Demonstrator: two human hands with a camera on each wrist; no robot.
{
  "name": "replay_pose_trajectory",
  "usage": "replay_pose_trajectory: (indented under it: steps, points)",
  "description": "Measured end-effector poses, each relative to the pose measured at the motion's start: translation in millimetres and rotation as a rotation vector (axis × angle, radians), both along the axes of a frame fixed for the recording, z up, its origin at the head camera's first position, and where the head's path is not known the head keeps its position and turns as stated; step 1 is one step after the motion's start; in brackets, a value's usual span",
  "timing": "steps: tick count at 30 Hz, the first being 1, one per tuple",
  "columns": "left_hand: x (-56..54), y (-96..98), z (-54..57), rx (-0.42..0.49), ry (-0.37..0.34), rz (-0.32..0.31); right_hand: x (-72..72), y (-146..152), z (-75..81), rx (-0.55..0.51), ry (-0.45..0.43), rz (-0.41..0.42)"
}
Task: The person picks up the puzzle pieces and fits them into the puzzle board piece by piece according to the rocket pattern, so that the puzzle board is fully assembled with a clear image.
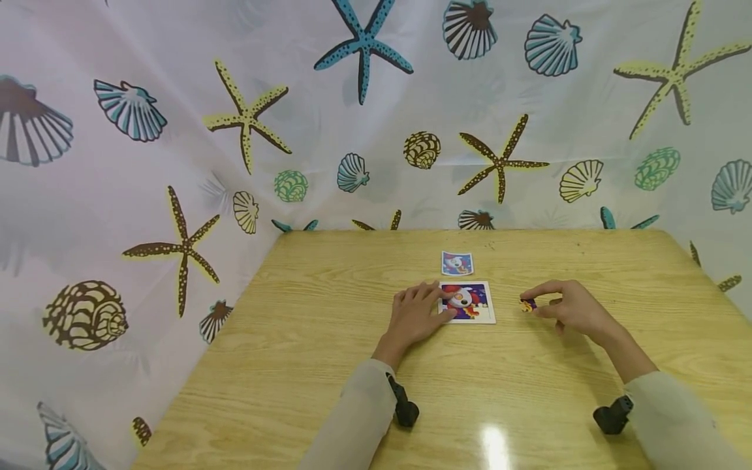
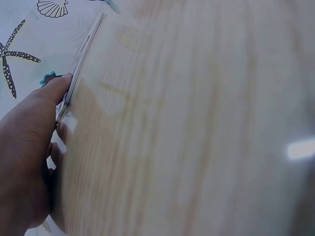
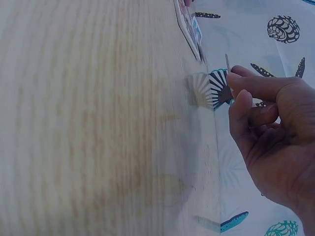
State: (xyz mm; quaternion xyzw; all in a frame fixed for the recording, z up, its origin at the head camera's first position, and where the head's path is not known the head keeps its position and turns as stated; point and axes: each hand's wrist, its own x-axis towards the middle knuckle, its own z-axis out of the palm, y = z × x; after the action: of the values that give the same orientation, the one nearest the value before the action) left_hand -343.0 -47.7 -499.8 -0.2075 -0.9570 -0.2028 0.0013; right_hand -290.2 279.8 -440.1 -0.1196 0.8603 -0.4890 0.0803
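Note:
A jigsaw puzzle in a white-bordered frame [image 1: 491,307] lies flat on the table, its picture a white-faced figure in red on dark purple. A pale gap shows at the lower right of the picture. My left hand [image 1: 413,318] rests on the frame's left side, fingers and thumb reaching onto it; in the left wrist view the thumb [image 2: 60,87] lies along its edge. To the right of the frame, my right hand [image 1: 574,310] pinches a small purple-and-yellow puzzle piece [image 1: 527,305] between thumb and fingertips. The right wrist view shows that puzzle piece [image 3: 227,63] edge-on, raised above the tabletop.
Just behind the frame lies a small picture card [image 1: 457,263] with a similar figure. The wooden table [image 1: 282,313] ends at a white curtain [image 1: 388,130] printed with shells and starfish. Each sleeve carries a black wrist camera [image 1: 613,416].

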Motion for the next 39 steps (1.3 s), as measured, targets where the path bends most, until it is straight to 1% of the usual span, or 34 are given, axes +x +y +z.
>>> replay_pose_trajectory:
  steps: [4,7,11,16,19,24,26,34,39]
  points:
    - [-0.4,-0.1,-2.8,0.003,0.005,-0.001,-4.8,-14,-1.0,0.012,-0.029,-0.011]
    - [-1.5,0.7,-4.9,0.001,0.013,0.000,-6.9,-23,-3.1,0.000,-0.048,-0.015]
    - [-5.2,2.7,-8.9,0.002,0.011,-0.001,-9.8,-33,-7.6,0.000,-0.052,-0.020]
    - [-10.4,5.2,-13.3,-0.012,-0.011,0.002,-13.1,-42,-14.1,0.028,-0.064,-0.039]
    - [-9.2,4.4,-12.0,-0.022,-0.014,0.010,-14.5,-47,-16.5,0.032,-0.066,-0.039]
    - [-2.8,0.6,-5.5,-0.025,0.016,0.011,-16.8,-53,-19.4,0.017,-0.073,-0.018]
    - [-2.6,0.4,-4.7,-0.030,0.023,0.012,-17.8,-55,-19.5,0.013,-0.070,-0.012]
    - [-4.3,0.6,-7.1,-0.030,0.024,0.014,-21.1,-67,-20.6,0.025,-0.074,-0.013]
    - [-5.9,1.6,-9.0,-0.027,0.025,0.016,-22.2,-73,-23.9,0.052,-0.037,-0.013]
